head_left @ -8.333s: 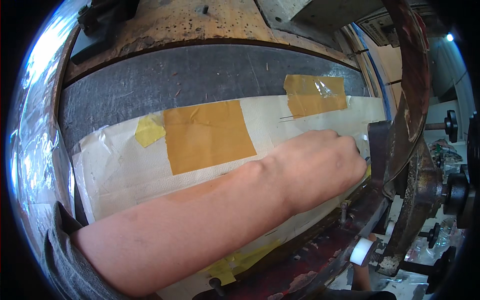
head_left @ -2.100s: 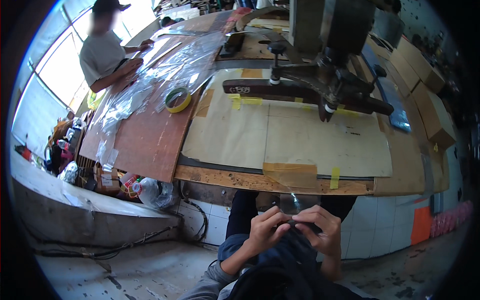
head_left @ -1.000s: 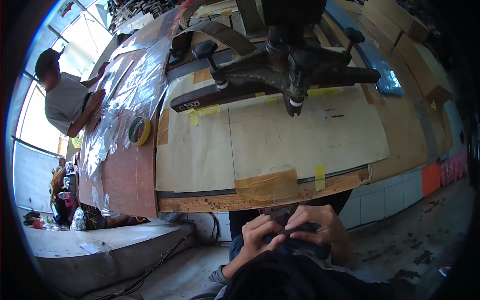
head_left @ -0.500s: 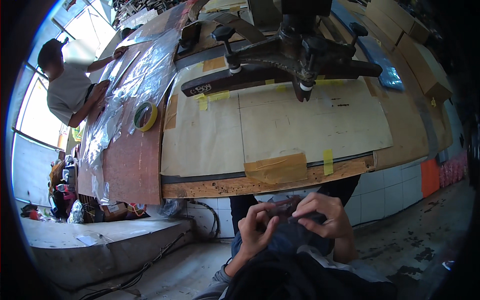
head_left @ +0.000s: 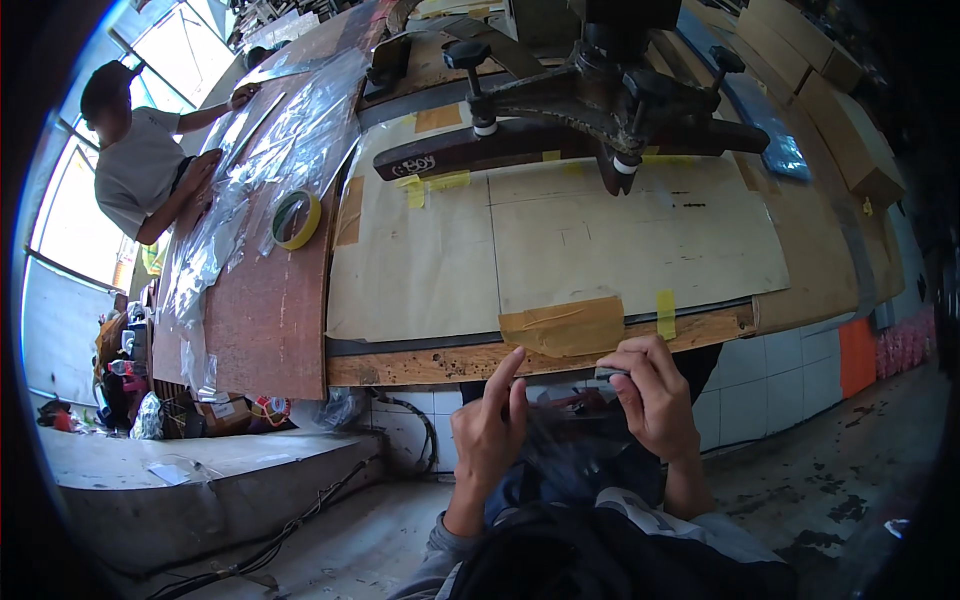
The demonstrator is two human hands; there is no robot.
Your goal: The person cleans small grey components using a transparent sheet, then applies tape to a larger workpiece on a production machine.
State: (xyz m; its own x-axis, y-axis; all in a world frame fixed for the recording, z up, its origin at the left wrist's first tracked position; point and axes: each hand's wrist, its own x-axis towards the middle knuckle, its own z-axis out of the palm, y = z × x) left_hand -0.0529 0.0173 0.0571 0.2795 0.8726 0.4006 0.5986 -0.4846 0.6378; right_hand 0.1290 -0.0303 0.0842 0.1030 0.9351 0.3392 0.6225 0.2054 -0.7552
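Note:
Just off the table's front edge, my left hand is raised with its index finger stretched out and the thumb apart from it. I see nothing gripped between them. To its right, my right hand is closed, thumb and fingers pinching a small dark object, whose kind I cannot make out. Below and between the hands, something see-through like clear plastic film lies over my lap; its edges are blurred. In front of both hands is the worktable's wooden edge, with brown tape stuck over the pale board.
A black metal press frame with knobs stands over the board. Left, a reddish board bears clear plastic sheeting and a yellow tape roll. A person works there. Cardboard boxes lie at the right.
Both hands have risen toward the table edge and moved apart. My left index finger has straightened. My right hand still pinches a small dark object. The view has shifted slightly.

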